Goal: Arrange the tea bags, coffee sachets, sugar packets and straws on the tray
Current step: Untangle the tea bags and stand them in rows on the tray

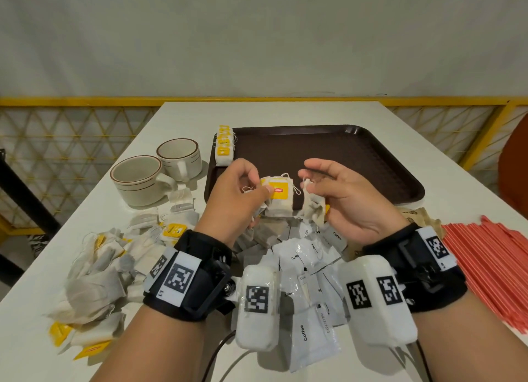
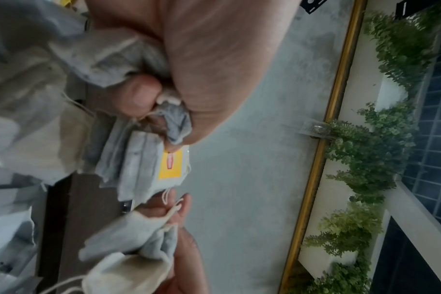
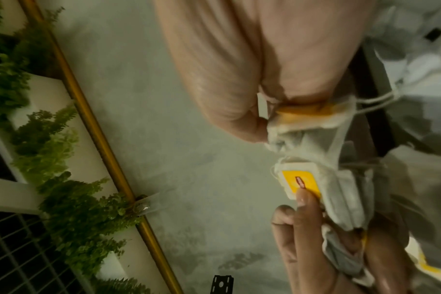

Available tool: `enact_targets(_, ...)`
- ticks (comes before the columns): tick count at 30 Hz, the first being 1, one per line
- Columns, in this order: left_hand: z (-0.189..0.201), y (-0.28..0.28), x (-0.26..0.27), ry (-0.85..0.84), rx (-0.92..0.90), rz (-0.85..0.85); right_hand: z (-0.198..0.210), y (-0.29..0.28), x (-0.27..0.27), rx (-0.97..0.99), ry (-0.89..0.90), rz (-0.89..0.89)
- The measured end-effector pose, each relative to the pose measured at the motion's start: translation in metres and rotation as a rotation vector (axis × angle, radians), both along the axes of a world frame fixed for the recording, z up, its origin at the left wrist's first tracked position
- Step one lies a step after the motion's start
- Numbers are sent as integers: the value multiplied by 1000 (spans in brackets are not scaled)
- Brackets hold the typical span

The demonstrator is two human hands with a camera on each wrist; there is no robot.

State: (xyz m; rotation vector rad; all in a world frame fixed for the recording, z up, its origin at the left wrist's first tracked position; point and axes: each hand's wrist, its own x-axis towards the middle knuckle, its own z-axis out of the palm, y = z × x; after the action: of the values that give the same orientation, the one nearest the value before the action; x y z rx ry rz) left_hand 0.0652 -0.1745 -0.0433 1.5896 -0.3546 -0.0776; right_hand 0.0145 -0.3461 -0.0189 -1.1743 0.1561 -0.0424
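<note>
Barely begun: one short row of tea bags on the tray, all else still loose.

Nearest the tray's front edge lie coffee sachets (image 1: 311, 333), loose tea bags (image 1: 105, 264) and red straws (image 1: 491, 264) on the surface (image 1: 445, 181). Above that edge, left hand (image 1: 237, 193) fingers pinch a Lipton tea-bag stack (image 1: 278, 195); right hand (image 1: 343, 193) fingers grasp crumpled bags (image 1: 314, 207). On the tray (image 1: 328, 153), only its far-left corner holds tea bags (image 1: 224, 147).

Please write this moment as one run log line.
left hand: holds tea bags | right hand: holds tea bag | tray: one tea-bag row

Two cream mugs (image 1: 155, 171) touching near the white table's (image 1: 285, 111) left edge — yellow railing (image 1: 71, 101) behind, leafy plants (image 2: 380, 139) beyond.
</note>
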Motion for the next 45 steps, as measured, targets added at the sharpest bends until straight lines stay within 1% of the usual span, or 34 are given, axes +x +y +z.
enact_targets(3, 1, 0, 0, -1, -13, 3, 0, -2, -1, -84, -76, -26)
enact_targets(6, 2, 1, 1, -4, -15, 45, -3, -3, -2, -301, -148, -105)
enact_targets(8, 2, 1, 1, 2, -22, 54, -5, -3, -1, -390, -174, -154)
enact_targets(13, 3, 1, 0, 14, -35, 70, -3, -2, -1, -383, -205, -151)
enact_targets(15, 3, 1, 1, 18, -42, 88, 2, -2, -3, -314, -196, -144)
enact_targets(17, 4, 1, 1, 23, -44, 108, 6, -3, -6, -259, -214, -86)
enact_targets(19, 6, 2, 0, 31, -56, 123, 14, -4, -10, -339, -238, -33)
enact_targets(23, 9, 3, 2, 28, -69, 152, 28, -7, -9, -524, -295, -86)
enact_targets(25, 9, 3, 2, 29, -65, 153, 33, -7, -8, -578, -309, -83)
enact_targets(27, 9, 3, 2, 27, -59, 148, 38, -7, -9, -596, -318, -29)
enact_targets(29, 9, 3, 2, 17, -50, 144, 46, -7, -12, -633, -319, 104)
enact_targets(32, 9, 4, 2, -19, -30, 150, 55, -3, -17, -767, -273, 318)
enact_targets(34, 9, 4, 2, -36, -16, 151, 57, 0, -16, -886, -242, 356)
enact_targets(37, 11, 5, 0, -58, 5, 128, 53, 8, -12, -1025, -260, 275)
enact_targets(41, 13, 5, -2, -62, 31, 68, 43, 12, -5, -1022, -300, 103)
enact_targets(45, 14, 7, -2, 10, -28, 21, 34, 11, 0, -1007, -273, 37)
